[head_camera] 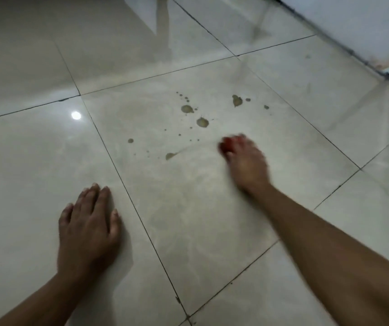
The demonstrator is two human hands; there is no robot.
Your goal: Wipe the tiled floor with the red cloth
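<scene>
Glossy pale-grey tiles make up the tiled floor (35, 161), crossed by thin dark grout lines. On the middle tile lies a scatter of brownish spots (202, 122), some large and round, many only specks, spread across the tile's far half; one spot near the tile's centre trails a thin smear toward the right.

The right hand (245, 161) reaches out over this same tile, just below and to the right of the spots, and is blurred. Its fingers are curled around the red cloth (227, 145), a small bunched wad that shows only at the fingertips, mostly covered by the hand. The cloth sits against the floor just beside the nearest specks, toward the right half of the middle tile.

The left hand (89, 222) lies flat on the neighbouring tile to the left, close to the grout line that divides the two tiles, palm down, fingers straight and held together, holding nothing.

A round glint of light (76, 115) reflects on the left tile's far corner. Along the far right edge of the floor runs a white wall base (353, 27) with a dark grimy seam.
</scene>
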